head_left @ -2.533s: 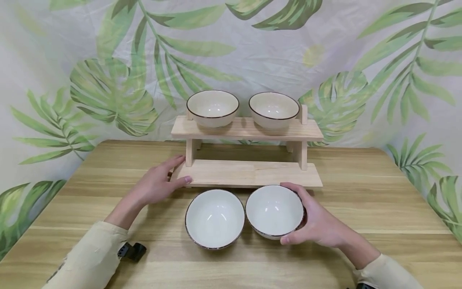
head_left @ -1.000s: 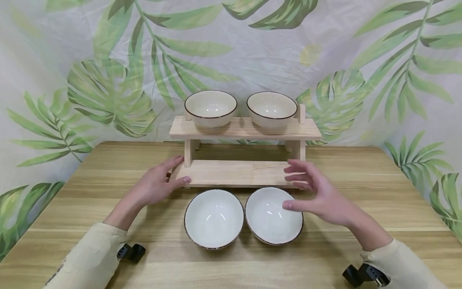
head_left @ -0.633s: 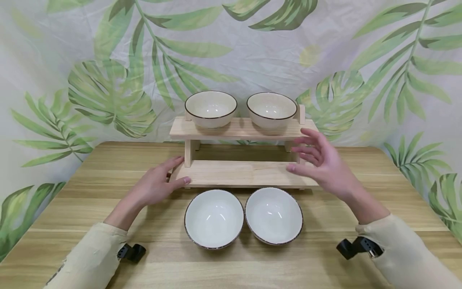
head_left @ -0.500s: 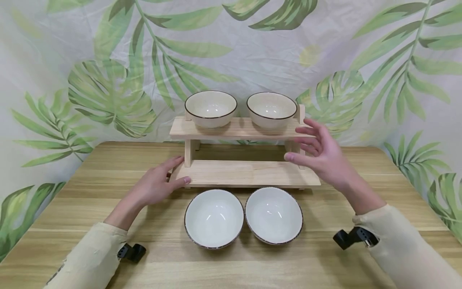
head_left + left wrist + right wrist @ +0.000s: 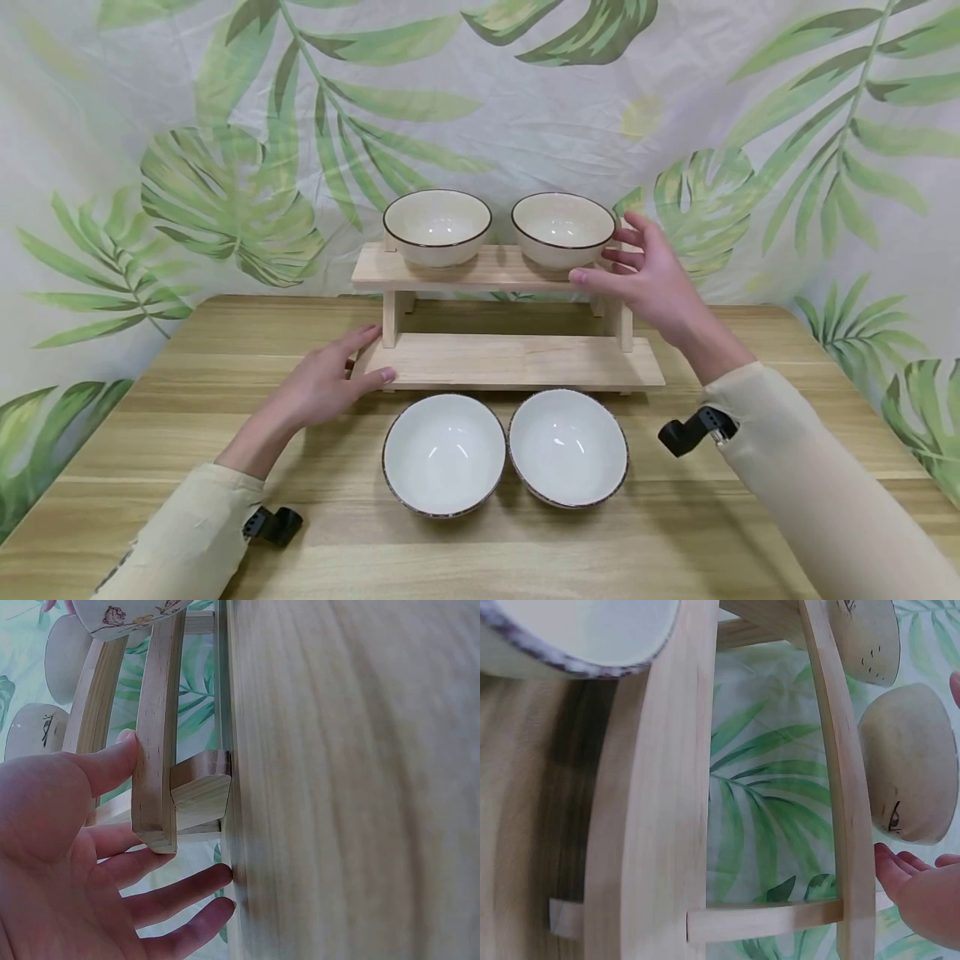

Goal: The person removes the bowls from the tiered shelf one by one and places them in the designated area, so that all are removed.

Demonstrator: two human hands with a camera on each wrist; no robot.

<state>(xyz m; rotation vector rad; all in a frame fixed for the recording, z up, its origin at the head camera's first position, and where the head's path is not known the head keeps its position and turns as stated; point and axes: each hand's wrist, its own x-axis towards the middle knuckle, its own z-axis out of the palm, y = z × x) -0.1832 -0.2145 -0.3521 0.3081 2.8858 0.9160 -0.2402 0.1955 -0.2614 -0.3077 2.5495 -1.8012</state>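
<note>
My left hand (image 5: 322,379) holds the left end of the two-tier wooden display rack (image 5: 510,360), thumb on top of its lower shelf. In the left wrist view, the fingers of that hand (image 5: 82,847) lie beside the shelf's end. On the upper shelf stand two cream bowls with dark rims, a left bowl (image 5: 437,227) and a right bowl (image 5: 562,229). My right hand (image 5: 652,279) is at the right bowl's side, fingers spread and thumb in front. In the right wrist view, its fingertips (image 5: 889,859) are close to this bowl (image 5: 911,765); contact is unclear.
Two white bowls with speckled dark rims, one left (image 5: 445,454) and one right (image 5: 568,448), stand side by side on the wooden table (image 5: 337,550) before the rack. A leaf-patterned cloth (image 5: 562,108) hangs behind. A black camera mount sits at each wrist.
My right hand has let go of the front right bowl on the table and moved up and forward to the right bowl on the upper shelf. The left hand stays at the rack.
</note>
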